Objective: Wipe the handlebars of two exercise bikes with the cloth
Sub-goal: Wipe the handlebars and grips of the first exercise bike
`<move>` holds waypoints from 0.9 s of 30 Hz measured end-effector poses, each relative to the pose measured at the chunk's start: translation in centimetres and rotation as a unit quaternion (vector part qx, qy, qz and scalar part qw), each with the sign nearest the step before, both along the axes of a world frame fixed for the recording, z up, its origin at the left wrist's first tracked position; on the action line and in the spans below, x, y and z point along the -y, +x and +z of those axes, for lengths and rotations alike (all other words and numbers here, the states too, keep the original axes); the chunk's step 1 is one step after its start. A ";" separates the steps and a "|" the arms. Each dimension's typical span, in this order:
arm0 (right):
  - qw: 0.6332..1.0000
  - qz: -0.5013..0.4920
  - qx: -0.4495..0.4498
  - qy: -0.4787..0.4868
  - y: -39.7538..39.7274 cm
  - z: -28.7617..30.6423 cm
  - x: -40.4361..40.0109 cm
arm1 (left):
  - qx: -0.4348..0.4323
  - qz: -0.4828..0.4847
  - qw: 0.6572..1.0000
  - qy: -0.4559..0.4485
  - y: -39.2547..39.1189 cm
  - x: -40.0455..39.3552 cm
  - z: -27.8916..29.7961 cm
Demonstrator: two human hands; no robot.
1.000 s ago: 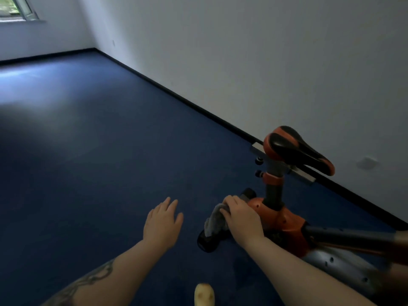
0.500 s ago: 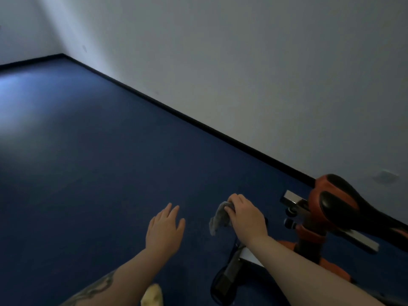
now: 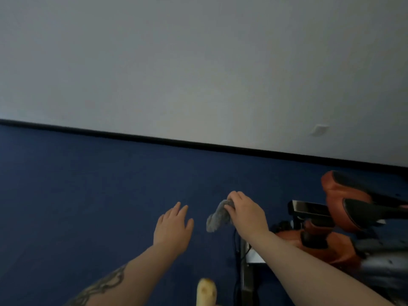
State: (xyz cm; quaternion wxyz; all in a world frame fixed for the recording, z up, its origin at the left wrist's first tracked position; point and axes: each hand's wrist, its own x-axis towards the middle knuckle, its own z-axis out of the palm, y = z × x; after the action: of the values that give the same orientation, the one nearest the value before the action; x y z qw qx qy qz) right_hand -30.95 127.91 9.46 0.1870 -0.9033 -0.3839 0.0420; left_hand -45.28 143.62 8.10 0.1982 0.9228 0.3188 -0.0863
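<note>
Both arms reach forward: right hand (image 3: 247,215) pinching the grey cloth (image 3: 218,217), left hand (image 3: 173,228) flat, fingers spread.

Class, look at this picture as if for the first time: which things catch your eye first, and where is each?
The orange and black bike saddle stands out at the right edge, bright against the dark blue floor. Near the middle, the right hand grips a grey cloth in the air, with the left hand spread open and empty beside it.
</note>
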 end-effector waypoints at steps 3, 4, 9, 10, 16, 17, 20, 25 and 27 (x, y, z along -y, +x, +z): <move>0.999 -0.042 -0.006 -0.004 3.2 -0.8 -1.9 | 0.005 -0.040 0.999 -0.001 4.4 -2.9 -0.7; 0.999 -0.052 -0.007 -0.006 4.3 -1.1 -2.5 | 0.005 -0.053 0.999 0.000 6.0 -3.9 -0.7; 0.994 -0.108 -0.013 -0.001 11.2 -1.7 -6.0 | 0.001 -0.117 0.993 0.019 15.6 -9.1 -0.5; 0.993 -0.114 -0.019 -0.001 12.5 -1.7 -6.5 | -0.005 -0.134 0.991 0.022 17.4 -9.9 -0.4; 0.985 -0.173 -0.012 -0.015 20.7 -0.7 -9.5 | 0.012 -0.172 0.985 0.019 28.9 -14.7 0.6; 0.983 -0.183 -0.016 -0.019 21.7 -0.6 -9.8 | 0.007 -0.183 0.983 0.014 30.2 -15.1 0.5; 0.975 -0.219 -0.020 -0.019 25.1 -0.8 -10.7 | -0.012 -0.215 0.977 0.007 35.0 -16.7 -0.1; 0.946 -0.322 -0.018 -0.020 32.2 -1.0 -12.0 | -0.040 -0.315 0.948 0.004 45.6 -19.4 -1.1; 0.927 -0.373 -0.022 -0.017 34.2 -0.7 -12.0 | -0.037 -0.364 0.931 0.007 50.1 -20.0 -1.0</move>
State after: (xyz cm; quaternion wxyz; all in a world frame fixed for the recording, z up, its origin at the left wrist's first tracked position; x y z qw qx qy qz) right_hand 3.26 139.96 8.78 0.1818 -0.9832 -0.0144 -0.0043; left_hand 4.84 163.62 7.15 0.1348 0.9730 -0.0310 -0.1846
